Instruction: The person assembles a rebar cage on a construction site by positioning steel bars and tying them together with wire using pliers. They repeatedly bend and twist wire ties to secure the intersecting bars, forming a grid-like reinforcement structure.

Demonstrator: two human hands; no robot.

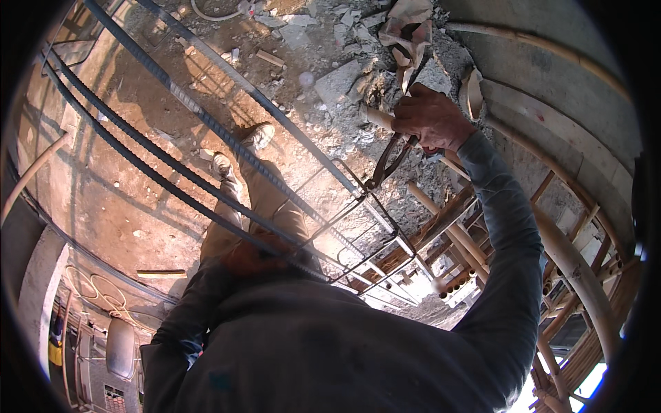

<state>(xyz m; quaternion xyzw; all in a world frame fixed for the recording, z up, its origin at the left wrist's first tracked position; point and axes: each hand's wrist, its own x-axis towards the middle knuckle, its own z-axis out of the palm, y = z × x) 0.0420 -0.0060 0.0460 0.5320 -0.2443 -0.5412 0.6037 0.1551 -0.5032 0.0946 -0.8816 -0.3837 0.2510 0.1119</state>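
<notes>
In my right hand (432, 118) is a pair of pincers (390, 162), its fingers closed around the handles. The pincer jaws meet the corner of a thin square stirrup (342, 219), where it crosses a long steel bar. Several dark ribbed rebars (200, 113) run diagonally in front of me, with stirrups around their near end. My left hand (253, 257) is low in shadow beside the lower rebars, close to my lap. Its fingers are too dark and too covered to make out, so I cannot tell whether it grips a bar.
Broken concrete rubble (341, 82) and a torn sack (407, 31) lie at the far side. Bamboo poles (578, 268) and a curved wall (544, 76) stand on the right. A loose hose or cable (100, 292) coils at the left. My shoes (258, 136) rest on dusty ground.
</notes>
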